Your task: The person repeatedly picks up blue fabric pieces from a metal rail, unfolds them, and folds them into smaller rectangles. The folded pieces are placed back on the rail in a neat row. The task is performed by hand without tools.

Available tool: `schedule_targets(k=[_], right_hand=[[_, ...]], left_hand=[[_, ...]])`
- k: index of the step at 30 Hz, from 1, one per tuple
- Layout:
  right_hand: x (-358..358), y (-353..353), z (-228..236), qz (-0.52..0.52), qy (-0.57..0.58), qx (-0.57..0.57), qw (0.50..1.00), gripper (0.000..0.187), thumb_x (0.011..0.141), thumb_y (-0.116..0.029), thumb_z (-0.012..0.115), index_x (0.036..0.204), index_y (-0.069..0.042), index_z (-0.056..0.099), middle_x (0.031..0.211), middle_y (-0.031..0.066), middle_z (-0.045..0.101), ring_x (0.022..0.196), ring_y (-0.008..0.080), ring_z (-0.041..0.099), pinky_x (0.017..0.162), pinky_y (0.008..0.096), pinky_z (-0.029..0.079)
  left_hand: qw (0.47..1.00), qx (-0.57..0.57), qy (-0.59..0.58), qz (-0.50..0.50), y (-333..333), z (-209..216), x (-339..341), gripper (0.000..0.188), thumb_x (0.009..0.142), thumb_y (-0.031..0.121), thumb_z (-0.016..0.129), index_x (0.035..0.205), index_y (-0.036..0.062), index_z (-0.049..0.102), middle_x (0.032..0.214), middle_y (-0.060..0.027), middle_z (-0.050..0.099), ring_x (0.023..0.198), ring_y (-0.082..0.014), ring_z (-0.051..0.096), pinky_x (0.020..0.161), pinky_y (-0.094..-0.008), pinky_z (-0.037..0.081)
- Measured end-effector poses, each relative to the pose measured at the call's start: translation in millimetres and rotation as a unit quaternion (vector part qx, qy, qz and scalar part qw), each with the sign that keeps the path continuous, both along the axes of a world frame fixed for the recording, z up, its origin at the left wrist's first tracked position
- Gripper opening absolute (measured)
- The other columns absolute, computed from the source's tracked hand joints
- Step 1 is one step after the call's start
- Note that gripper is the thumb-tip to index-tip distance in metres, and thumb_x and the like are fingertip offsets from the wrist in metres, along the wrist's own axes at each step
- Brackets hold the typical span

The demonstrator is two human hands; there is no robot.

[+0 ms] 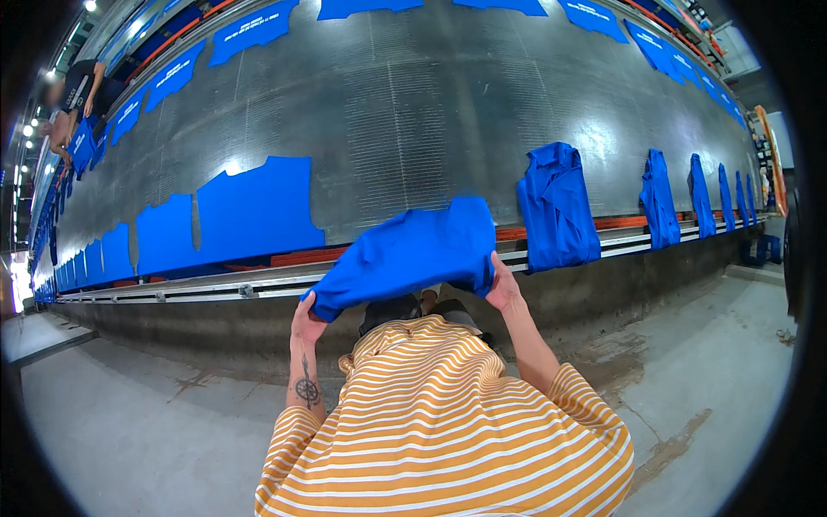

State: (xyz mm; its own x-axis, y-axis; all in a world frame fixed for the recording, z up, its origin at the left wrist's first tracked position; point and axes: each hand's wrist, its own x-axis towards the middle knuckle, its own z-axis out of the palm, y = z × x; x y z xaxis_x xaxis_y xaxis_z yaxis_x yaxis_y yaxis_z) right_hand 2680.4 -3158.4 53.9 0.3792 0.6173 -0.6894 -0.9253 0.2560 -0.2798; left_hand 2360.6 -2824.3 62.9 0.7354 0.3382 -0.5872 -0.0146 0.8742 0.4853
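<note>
Between my two hands a blue fabric piece (pixel 405 254), cut like a shirt panel, is lifted over the near edge of the long dark table (pixel 405 112). My left hand (pixel 307 320) grips its lower left corner, with the thumb on top. At its right end, my right hand (pixel 502 284) pinches the other corner. The cloth sags and bunches a little, and its far part reaches over the table. To the left, a flat blue panel (pixel 258 211) lies on the table. A crumpled, folded blue panel (pixel 558 207) hangs over the edge to the right.
A metal rail (pixel 202 289) runs along the near edge. More folded blue panels (pixel 659 202) line it on the right, flat ones (pixel 164 233) on the left. Printed blue panels (pixel 254 33) lie along the far side. Another person (pixel 77 99) handles cloth at the far left.
</note>
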Motion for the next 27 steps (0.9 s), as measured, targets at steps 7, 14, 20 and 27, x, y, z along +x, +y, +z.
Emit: schedule_targets(k=[7,14,20,27], right_hand=[[1.3,-20.3,8.5,0.124,-0.059,-0.138,0.981,0.033,0.096,-0.025,0.063,0.119,-0.001,0.062,0.115,0.0112,0.068,0.102,0.0201,0.068,0.09,0.0368,0.055],[32.0,0.7,69.8,0.153,-0.158,-0.176,0.959,0.024,0.094,-0.019,0.067,0.106,0.002,0.068,0.101,0.0081,0.072,0.089,0.0159,0.07,0.082,0.0328,0.057],[71.8,50.1,108.1,0.144,-0.298,-0.251,0.91,0.021,0.091,-0.02,0.07,0.097,0.001,0.07,0.089,0.0033,0.071,0.077,0.0099,0.065,0.073,0.0274,0.053],[155.9,117.2,98.7,0.058,-0.315,-0.23,0.919,0.019,0.093,-0.017,0.068,0.098,0.001,0.07,0.088,0.0031,0.07,0.077,0.0088,0.063,0.071,0.0251,0.051]], left_hand=[[0.979,-0.171,0.102,-0.045,-4.4,-41.1,-0.7,0.047,0.091,0.032,0.068,0.124,0.0008,0.06,0.12,-0.0107,0.067,0.107,-0.0236,0.065,0.095,-0.039,0.051],[0.998,-0.059,0.002,-0.017,12.3,1.1,35.3,0.031,0.089,0.023,0.072,0.11,0.0015,0.066,0.102,-0.0065,0.071,0.088,-0.0127,0.068,0.082,-0.0287,0.055],[0.988,0.015,0.069,-0.134,59.3,16.6,83.6,0.023,0.092,0.02,0.066,0.108,0.0027,0.065,0.098,-0.0078,0.071,0.084,-0.0146,0.07,0.076,-0.0273,0.057],[0.993,0.112,0.039,0.017,138.2,35.5,161.3,0.011,0.095,0.017,0.064,0.099,0.007,0.067,0.093,-0.0041,0.071,0.08,-0.0134,0.068,0.072,-0.0292,0.055]])
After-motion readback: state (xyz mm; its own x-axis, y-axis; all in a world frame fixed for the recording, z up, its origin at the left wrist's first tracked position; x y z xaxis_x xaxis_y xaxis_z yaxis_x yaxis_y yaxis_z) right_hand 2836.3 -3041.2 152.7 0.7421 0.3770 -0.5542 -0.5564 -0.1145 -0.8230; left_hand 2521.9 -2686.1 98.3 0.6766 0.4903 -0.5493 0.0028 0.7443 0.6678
